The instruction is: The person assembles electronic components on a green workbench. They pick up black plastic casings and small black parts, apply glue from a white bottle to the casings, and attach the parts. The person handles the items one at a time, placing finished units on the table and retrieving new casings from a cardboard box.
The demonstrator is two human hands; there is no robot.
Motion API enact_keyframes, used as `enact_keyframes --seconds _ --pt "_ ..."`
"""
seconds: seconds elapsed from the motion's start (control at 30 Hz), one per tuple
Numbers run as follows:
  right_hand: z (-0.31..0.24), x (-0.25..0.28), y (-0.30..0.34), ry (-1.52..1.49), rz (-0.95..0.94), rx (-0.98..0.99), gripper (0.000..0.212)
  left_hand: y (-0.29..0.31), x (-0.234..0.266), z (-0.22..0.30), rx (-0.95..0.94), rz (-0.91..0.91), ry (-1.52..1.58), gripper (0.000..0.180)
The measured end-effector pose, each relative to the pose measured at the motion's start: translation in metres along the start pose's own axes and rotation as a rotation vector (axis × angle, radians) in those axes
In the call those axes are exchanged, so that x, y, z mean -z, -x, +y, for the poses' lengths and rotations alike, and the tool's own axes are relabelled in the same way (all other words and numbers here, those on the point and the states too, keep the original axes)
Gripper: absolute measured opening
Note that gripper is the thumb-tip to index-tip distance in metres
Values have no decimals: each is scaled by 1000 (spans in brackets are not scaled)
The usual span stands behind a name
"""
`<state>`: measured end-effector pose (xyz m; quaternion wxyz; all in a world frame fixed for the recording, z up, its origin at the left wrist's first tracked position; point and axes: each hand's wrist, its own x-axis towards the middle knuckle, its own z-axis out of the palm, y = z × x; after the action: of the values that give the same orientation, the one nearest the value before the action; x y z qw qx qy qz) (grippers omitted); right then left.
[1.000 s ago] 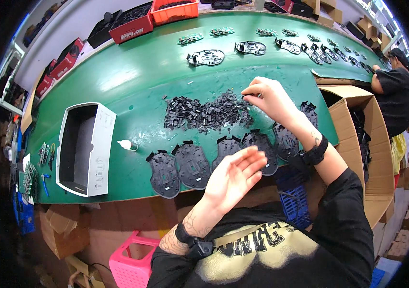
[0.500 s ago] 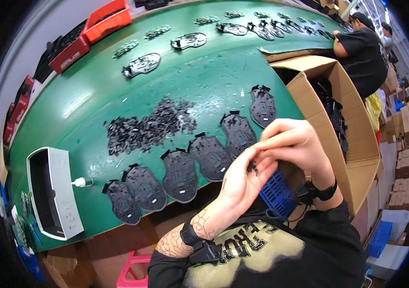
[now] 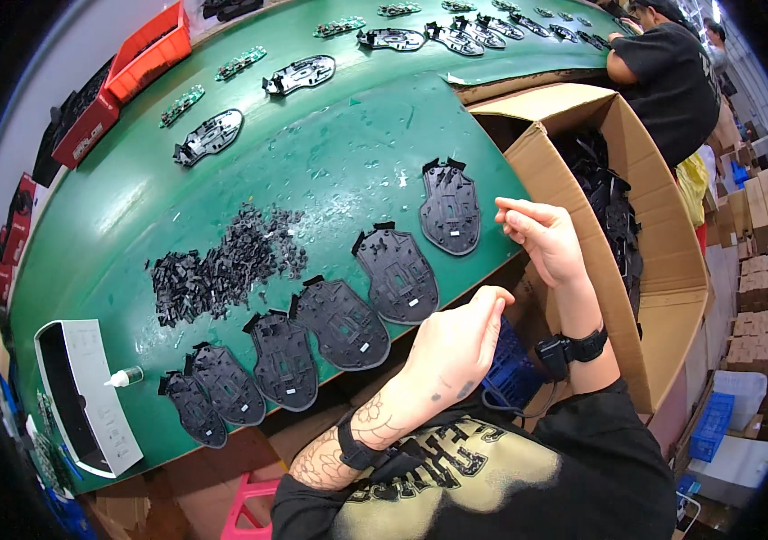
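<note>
Right hand (image 3: 546, 243) fingers narrow, left hand (image 3: 458, 349) cupped, contents I can't tell, and tipping that palm could spill anything inside past the counter (image 3: 348, 175)!

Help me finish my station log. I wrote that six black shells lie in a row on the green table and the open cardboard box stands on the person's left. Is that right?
Not quite: the open cardboard box stands on the person's right, as the head view shows. The six black shells do lie in a row on the green table.
</note>
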<state>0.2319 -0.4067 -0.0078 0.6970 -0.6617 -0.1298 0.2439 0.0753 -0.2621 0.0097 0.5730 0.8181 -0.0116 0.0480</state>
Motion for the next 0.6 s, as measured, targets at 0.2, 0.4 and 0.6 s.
enact_keyframes --seconds 0.2,0.4,0.6 --pt "-4 -2 -1 148 -71 89 22 -8 6 5 35 55 31 19" --pt "-38 -25 37 497 -279 366 22 -8 21 14 91 56 264 22" --pt "-44 -33 48 525 -283 418 23 -2 16 12 100 52 107 19"
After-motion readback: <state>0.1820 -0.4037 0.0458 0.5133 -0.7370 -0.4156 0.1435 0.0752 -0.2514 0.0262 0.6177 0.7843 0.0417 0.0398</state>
